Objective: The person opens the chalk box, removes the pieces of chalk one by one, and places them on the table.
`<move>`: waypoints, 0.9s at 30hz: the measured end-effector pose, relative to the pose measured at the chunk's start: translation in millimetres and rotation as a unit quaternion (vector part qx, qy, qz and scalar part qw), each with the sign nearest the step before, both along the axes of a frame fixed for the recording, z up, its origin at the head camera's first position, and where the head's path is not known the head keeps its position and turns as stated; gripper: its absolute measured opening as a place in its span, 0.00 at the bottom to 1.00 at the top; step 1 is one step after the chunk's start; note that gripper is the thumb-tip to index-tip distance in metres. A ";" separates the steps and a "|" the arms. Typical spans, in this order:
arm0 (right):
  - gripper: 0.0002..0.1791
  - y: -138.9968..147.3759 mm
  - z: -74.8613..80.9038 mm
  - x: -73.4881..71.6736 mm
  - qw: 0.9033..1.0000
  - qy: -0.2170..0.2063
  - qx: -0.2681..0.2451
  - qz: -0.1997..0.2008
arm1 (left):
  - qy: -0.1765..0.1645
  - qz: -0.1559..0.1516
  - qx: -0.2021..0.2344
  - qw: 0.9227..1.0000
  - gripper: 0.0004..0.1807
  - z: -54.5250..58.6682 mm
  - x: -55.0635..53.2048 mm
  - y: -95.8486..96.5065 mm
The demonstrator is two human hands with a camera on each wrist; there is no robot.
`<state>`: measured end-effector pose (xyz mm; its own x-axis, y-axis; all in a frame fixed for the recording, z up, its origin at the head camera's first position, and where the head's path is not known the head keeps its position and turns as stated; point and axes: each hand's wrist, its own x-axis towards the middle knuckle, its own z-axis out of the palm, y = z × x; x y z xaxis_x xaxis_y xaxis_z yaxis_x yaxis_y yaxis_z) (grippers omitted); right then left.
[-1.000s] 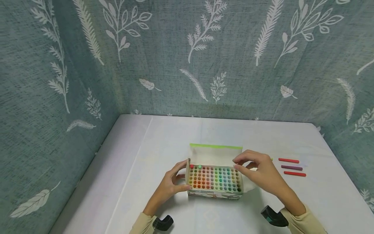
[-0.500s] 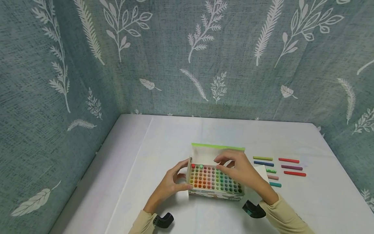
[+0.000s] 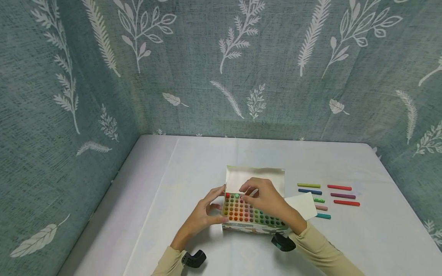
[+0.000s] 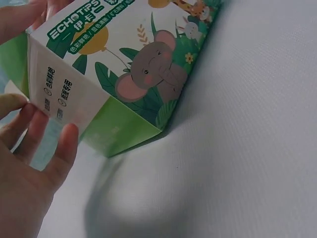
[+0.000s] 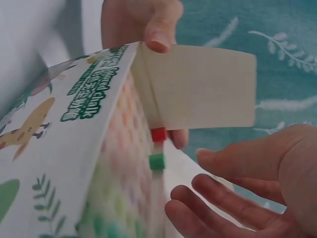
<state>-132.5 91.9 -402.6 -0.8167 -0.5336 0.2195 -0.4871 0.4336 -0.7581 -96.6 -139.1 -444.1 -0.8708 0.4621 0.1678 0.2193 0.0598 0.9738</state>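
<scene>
An opened box of coloured chalk (image 3: 238, 228) stands on the table, its top a grid of round holes. In the back row's left end, a red chalk stick (image 3: 227, 195) and a green chalk stick (image 3: 236, 195) poke up from their holes. My left hand (image 3: 203, 214) grips the box's left end, thumb at the front corner; the left wrist view shows this hand (image 4: 29, 168) against the printed side. Over the back row hovers my right hand (image 3: 266, 197). In the right wrist view, its bent, parted fingers (image 5: 218, 161) hold nothing and stay apart from the green chalk (image 5: 157, 161).
Behind the holes the box's lid (image 3: 272, 178) stands raised. A white side flap (image 3: 305, 207) sticks out rightward. Several chalk sticks lie right of the box, among them a blue one (image 3: 310, 191), a teal one (image 3: 323, 216) and a purple one (image 3: 343, 196).
My right hand has moved left across the box, from its right end to near the green chalk, uncovering the flap and loose sticks. The lid's angle has shifted. My left hand stays put.
</scene>
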 end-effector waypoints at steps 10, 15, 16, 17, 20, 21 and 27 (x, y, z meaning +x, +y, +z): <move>0.09 -13.0 -8.4 -4.2 0.999 0.014 0.025 0.025 | 0.005 0.001 -0.001 1.000 0.45 -0.2 1.9 2.2; 0.09 -18.3 -7.4 -5.7 0.996 0.053 0.067 0.025 | 0.003 -0.002 -0.002 1.000 0.45 -0.8 1.5 0.7; 0.10 -19.4 -7.1 -5.8 0.995 0.063 0.073 0.024 | 0.002 -0.002 -0.002 1.000 0.45 -0.9 1.5 0.2; 0.10 -20.3 -7.0 -6.0 0.994 0.071 0.081 0.025 | 0.001 -0.002 -0.003 1.000 0.45 -0.9 1.4 -0.3; 0.10 -23.4 -6.6 -6.1 0.989 0.102 0.103 0.023 | 0.002 -0.003 -0.004 1.000 0.45 -1.6 1.0 -1.5; 0.10 -24.6 -6.3 -5.8 0.987 0.112 0.111 0.022 | 0.003 -0.004 -0.003 1.000 0.45 -1.8 0.8 -1.7; 0.13 -33.4 -3.4 -3.2 0.972 0.153 0.175 0.024 | 0.008 -0.007 -0.002 1.000 0.45 -2.5 0.3 -1.6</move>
<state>-135.7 58.5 -406.0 -0.7144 -0.6552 0.2458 -0.6924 0.6108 -0.3841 -96.3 -140.8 -446.6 -0.8612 0.4754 0.1801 0.2362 0.0605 0.9698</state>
